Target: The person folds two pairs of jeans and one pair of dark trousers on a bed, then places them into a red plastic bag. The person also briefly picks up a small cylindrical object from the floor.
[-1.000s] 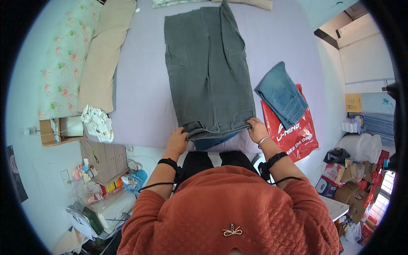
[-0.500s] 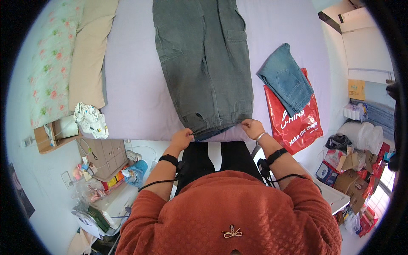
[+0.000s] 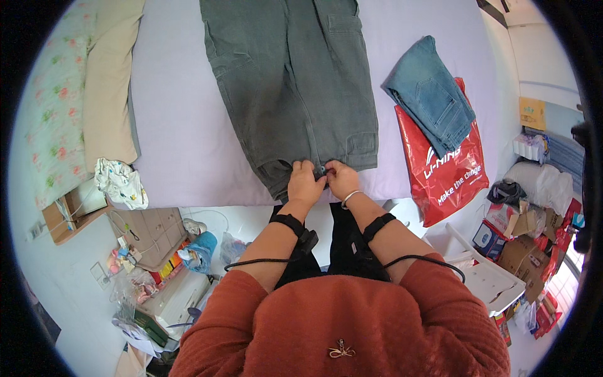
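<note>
Pinching hands: left grip (image 3: 304, 183) and right grip (image 3: 342, 180) nearly touching, each clenched on the front waist of the grey trousers (image 3: 264, 94); exact finger contact partly hidden.
Button: small round spot (image 3: 323, 168) between the 2 grips, probably the front closure. Looks like that's the step in hand. Best: steady 1 side, work the other with thumb and forefinger, keep layers level, no hard tugging.
Waistband: left corner sags toward the near bed edge, right corner sits flatter. Worth evening out, else the waist likely skews. 0.5 s ago the grips were spread to the 2 corners; now they meet mid-waist.
Trouser legs: front up on the bed (image 3: 169, 125), running away from the person, far ends out of view; 0.5 s ago also cut off.
Jeans on bag: blue folded jeans (image 3: 433, 94) lying on the red bag (image 3: 418, 169), right of the trousers; same arrangement as 0.5 s ago.
</note>
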A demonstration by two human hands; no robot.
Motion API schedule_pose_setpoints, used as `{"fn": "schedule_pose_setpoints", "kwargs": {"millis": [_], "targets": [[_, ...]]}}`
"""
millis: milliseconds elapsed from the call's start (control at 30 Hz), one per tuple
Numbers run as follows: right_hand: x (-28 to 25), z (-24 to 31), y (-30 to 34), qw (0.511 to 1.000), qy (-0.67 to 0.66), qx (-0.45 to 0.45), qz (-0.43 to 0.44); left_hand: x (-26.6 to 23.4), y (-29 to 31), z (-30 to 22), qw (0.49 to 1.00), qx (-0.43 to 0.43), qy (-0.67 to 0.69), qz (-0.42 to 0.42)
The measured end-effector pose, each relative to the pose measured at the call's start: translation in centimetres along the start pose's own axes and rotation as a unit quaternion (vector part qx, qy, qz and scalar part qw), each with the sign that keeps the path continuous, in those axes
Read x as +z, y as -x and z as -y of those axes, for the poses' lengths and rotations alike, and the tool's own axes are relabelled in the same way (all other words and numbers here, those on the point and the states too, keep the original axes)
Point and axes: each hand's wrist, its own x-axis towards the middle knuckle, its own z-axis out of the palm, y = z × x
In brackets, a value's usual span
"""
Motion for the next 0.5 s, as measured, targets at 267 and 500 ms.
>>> {"fn": "schedule_pose_setpoints", "kwargs": {"millis": [267, 500], "targets": [[-0.1, 0.3, -0.4, 1.000, -0.011, 0.002, 0.005, 1.4, 0.0, 1.8, 0.994, 0.077, -0.037, -0.070], [0.3, 1.1, -0.4, 0.999, -0.031, 0.036, -0.002, 0.6, -0.9, 5.1, 0.942, -0.086, 0.320, 0.049]]}}
